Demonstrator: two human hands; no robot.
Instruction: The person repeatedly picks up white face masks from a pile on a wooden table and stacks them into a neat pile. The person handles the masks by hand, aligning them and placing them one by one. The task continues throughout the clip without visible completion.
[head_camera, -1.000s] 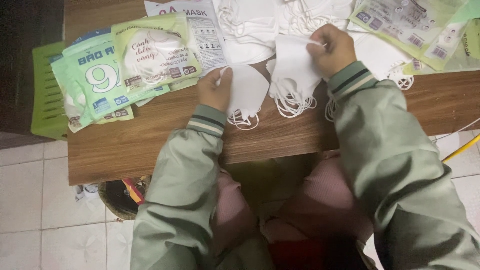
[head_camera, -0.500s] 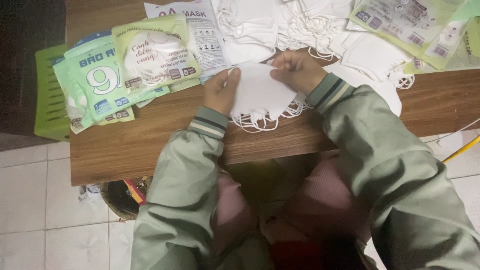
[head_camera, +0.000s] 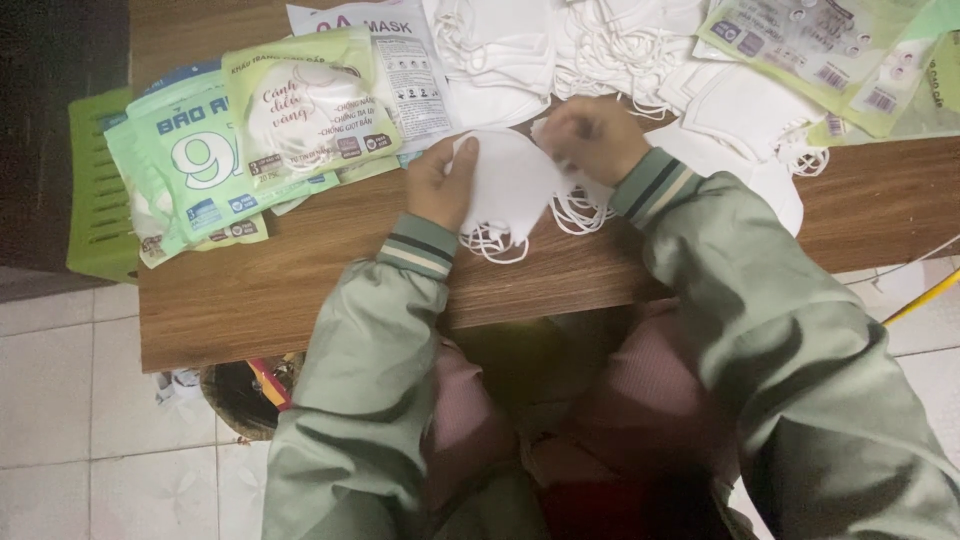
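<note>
A small stack of white face masks (head_camera: 512, 185) lies on the wooden table (head_camera: 300, 290) in front of me, elastic loops hanging off its near edge. My left hand (head_camera: 440, 185) grips the stack's left side, thumb on top. My right hand (head_camera: 592, 140) pinches its upper right corner. Both arms wear green jacket sleeves with striped cuffs.
Green and white mask packets (head_camera: 250, 140) lie fanned at the table's left, over a green plastic tray (head_camera: 95, 190). Loose white masks (head_camera: 600, 40) are piled at the back, with more printed packets (head_camera: 820, 50) at the right. A dark basket (head_camera: 245, 395) stands on the tiled floor.
My right hand carried masks from the right and laid them on the ones under my left hand. Both hands now hold one joined stack, shifted slightly up the table.
</note>
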